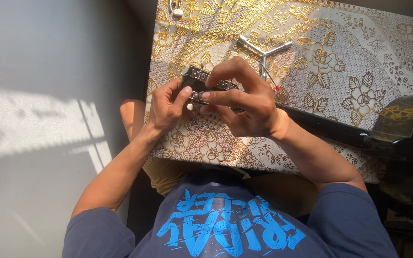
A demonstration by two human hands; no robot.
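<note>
Both hands meet over the near left part of a table covered in a white cloth with gold flowers (pixel 340 52). My left hand (pixel 167 106) grips the left end of a small black part with silver metal clips (pixel 201 83). My right hand (pixel 244 100) pinches the same part from the right, with its fingers arched over the top. Much of the part is hidden under the fingers.
A silver three-armed socket wrench (pixel 264 48) lies on the cloth just beyond my hands. A small clear and red item (pixel 279 93) sits by my right hand. A long black panel (pixel 359 136) lies along the table's right side. Small metal bits (pixel 175 9) rest at the far left edge.
</note>
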